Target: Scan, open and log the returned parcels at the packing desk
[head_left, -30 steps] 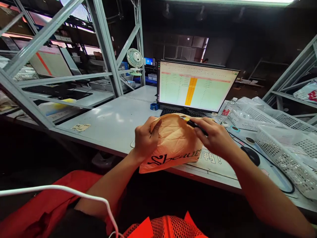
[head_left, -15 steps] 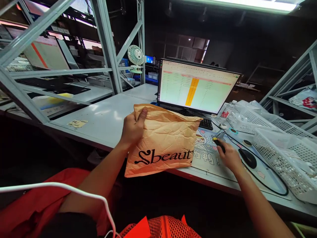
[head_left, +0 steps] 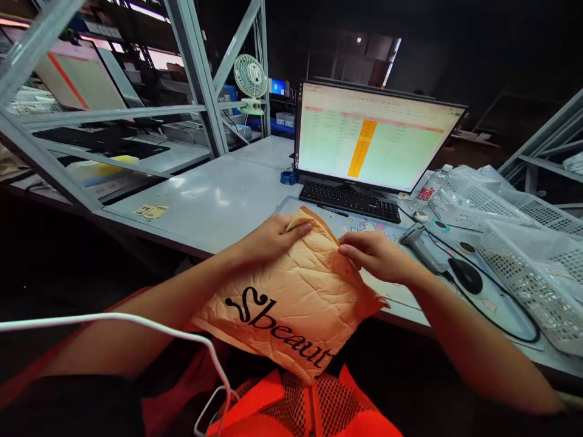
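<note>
Left grip point(head_left: 277, 238) and right grip point(head_left: 380, 258) are both clamped on the bag point(head_left: 291, 282) near its top edge; can't tell if it's open, no contents showing yet.

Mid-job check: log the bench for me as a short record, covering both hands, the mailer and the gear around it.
Left hand: grips the tan mailer near its upper edge, thumb on front
Right hand: fingers at the same edge, further right
Mailer: tilted, creased, lettering facing camera; contents not visible
Beyond mailer: keyboard, then lit monitor
To the right: grey scanner, black mouse, white baskets
</note>
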